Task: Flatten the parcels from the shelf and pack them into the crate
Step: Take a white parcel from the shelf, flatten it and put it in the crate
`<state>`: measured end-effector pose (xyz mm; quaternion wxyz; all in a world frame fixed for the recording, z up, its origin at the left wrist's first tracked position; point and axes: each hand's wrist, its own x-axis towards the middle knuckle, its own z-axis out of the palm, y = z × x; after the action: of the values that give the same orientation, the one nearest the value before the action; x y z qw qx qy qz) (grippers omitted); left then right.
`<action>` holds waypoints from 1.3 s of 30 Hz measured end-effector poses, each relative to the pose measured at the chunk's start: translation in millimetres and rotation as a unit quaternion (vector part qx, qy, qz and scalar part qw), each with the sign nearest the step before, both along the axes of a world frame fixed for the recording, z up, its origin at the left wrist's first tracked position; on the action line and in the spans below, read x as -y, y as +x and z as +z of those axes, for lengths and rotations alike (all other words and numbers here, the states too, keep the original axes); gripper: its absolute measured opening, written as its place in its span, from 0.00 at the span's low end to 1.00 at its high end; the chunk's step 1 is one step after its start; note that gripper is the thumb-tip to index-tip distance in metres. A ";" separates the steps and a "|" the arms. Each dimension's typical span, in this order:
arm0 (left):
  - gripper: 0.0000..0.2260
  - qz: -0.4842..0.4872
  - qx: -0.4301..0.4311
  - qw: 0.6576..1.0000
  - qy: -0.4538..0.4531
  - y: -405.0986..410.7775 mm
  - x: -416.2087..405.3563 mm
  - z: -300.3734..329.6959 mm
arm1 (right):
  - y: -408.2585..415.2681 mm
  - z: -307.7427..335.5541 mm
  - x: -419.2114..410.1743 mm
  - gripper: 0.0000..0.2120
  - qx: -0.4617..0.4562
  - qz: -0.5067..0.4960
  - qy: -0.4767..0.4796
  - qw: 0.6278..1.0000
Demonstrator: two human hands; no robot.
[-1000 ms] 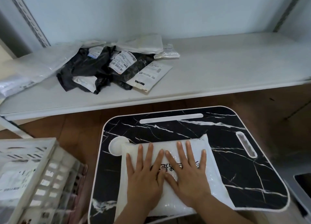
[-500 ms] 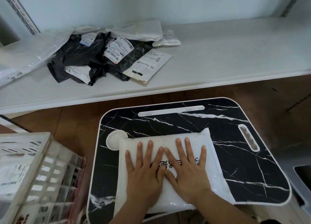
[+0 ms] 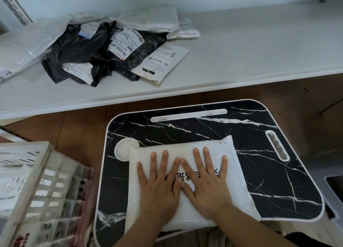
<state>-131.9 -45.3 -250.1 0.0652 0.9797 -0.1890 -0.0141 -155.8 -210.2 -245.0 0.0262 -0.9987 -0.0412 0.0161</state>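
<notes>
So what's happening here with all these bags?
A person is pressing both hands flat, the left hand and right hand side by side, on a white padded parcel lying on a black marble-patterned tray table. More parcels, black and white, sit in a pile on the shelf behind. A white slatted crate to the left already holds at least one parcel.

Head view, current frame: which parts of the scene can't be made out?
- White plastic parcel on the black marble-pattern tray table: its printed text is mostly covered by the left hand and right hand.
- White slatted plastic crate: cut off by the left and bottom edges, contents blurred.
- Crumpled black plastic mailers on the white shelf: overlapping, count unclear; label print too small.
</notes>
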 end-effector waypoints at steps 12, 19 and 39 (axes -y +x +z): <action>0.24 0.005 -0.040 0.999 -0.015 1.6 -1.6 -2.8 | 0.7 2.3 -0.9 0.27 -0.014 -0.011 0.017 1.000; 0.24 0.002 -0.032 0.999 0.021 29.4 -11.0 11.6 | 35.2 11.7 3.8 0.26 -0.017 0.019 0.000 1.000; 0.27 -0.004 -0.052 0.998 0.041 35.3 -12.2 -7.1 | 40.3 6.4 6.3 0.28 -0.077 0.014 0.011 0.997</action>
<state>-96.7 -33.1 -257.2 0.0348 0.9788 -0.1881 -0.0726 -115.5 -216.4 -238.6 0.0404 -0.9934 -0.0532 0.0928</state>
